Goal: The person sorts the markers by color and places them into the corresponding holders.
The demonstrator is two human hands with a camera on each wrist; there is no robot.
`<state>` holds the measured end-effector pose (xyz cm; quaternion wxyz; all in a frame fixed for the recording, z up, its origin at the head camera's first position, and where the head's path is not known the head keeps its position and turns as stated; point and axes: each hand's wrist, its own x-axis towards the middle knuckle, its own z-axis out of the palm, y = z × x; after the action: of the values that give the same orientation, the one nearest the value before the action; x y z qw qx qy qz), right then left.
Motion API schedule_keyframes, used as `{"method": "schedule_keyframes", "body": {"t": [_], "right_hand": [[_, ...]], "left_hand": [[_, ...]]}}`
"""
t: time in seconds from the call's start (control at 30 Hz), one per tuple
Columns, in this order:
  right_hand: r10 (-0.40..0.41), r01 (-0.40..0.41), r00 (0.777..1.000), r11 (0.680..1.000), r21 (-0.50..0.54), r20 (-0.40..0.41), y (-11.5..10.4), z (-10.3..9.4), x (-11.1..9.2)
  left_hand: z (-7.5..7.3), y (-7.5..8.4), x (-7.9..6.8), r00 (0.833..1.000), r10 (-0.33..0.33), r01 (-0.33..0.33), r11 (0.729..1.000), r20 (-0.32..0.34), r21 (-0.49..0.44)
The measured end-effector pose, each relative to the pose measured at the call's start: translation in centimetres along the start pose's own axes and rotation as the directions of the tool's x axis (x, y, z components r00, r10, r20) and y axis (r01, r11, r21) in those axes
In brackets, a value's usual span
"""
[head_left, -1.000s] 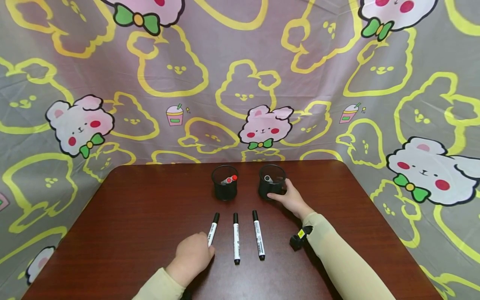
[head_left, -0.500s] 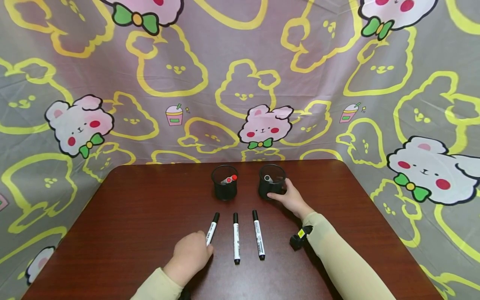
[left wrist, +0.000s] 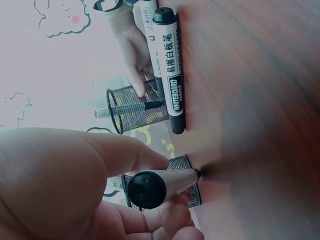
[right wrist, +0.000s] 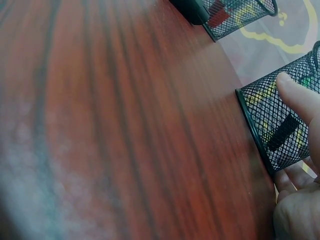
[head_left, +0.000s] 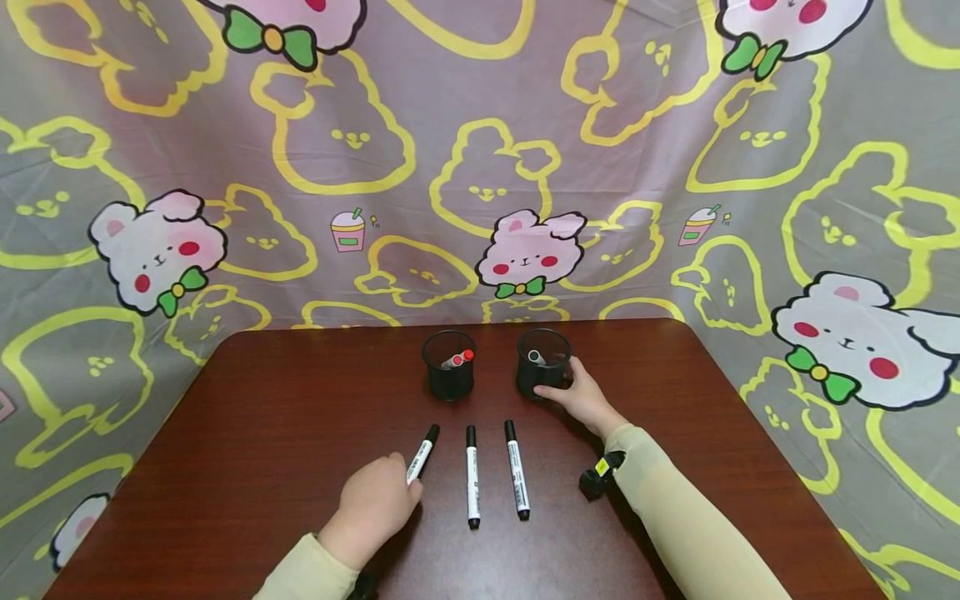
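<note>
My left hand point(head_left: 377, 506) pinches a black-capped whiteboard marker point(head_left: 420, 461) between thumb and fingers at the table's front left. In the left wrist view the marker's black end point(left wrist: 146, 190) faces the camera. My right hand point(head_left: 587, 400) grips the right black mesh pen cup point(head_left: 531, 385), thumb in front and fingers behind. One marker with a grey-white end point(head_left: 534, 357) stands inside that cup. Beside it on the left is another mesh pen cup point(head_left: 450, 385), holding two red-ended markers point(head_left: 463, 358). Two more black-capped markers, a middle one point(head_left: 472, 479) and a right one point(head_left: 517, 472), lie between my hands.
The brown wooden table point(head_left: 300, 400) has its back edge against a patterned cloth backdrop point(head_left: 420, 167) with cartoon animals. A small black camera point(head_left: 594, 482) is strapped to my right wrist, close over the table.
My left hand has shifted slightly left and away from me, tilting the marker it pinches further to the right. The right hand and both cups have stayed put.
</note>
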<state>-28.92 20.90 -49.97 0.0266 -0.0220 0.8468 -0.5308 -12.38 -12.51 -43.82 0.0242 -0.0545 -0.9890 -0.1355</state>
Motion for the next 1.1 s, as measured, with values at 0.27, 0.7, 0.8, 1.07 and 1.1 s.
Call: {"method": "schedule_keyframes", "body": {"t": [0.27,0.7,0.8,1.07,1.1], "right_hand": [[0.002,-0.002,1.000,1.000,-0.005,0.006,0.1,0.0,0.0],[-0.006,0.006,1.000,1.000,-0.004,0.004,-0.1,0.0,-0.1],[0.003,-0.003,1.000,1.000,0.003,0.003,-0.1,0.0,-0.1],[0.005,-0.005,1.000,1.000,-0.005,0.010,-0.1,-0.1,-0.1],[0.004,-0.004,1.000,1.000,-0.003,0.009,-0.1,-0.1,-0.1]], "left_hand": [[-0.7,-0.1,0.1,1.000,-0.001,0.001,1.000,-0.005,-0.002],[-1.8,-0.3,0.6,1.000,0.009,-0.009,1.000,-0.026,-0.004],[-2.1,-0.2,0.6,0.999,0.018,-0.018,1.000,-0.039,-0.002],[-2.7,-0.1,0.8,0.999,0.018,-0.019,1.000,-0.050,-0.007],[-2.8,-0.1,0.8,0.999,0.018,-0.018,1.000,-0.052,-0.007]]}}
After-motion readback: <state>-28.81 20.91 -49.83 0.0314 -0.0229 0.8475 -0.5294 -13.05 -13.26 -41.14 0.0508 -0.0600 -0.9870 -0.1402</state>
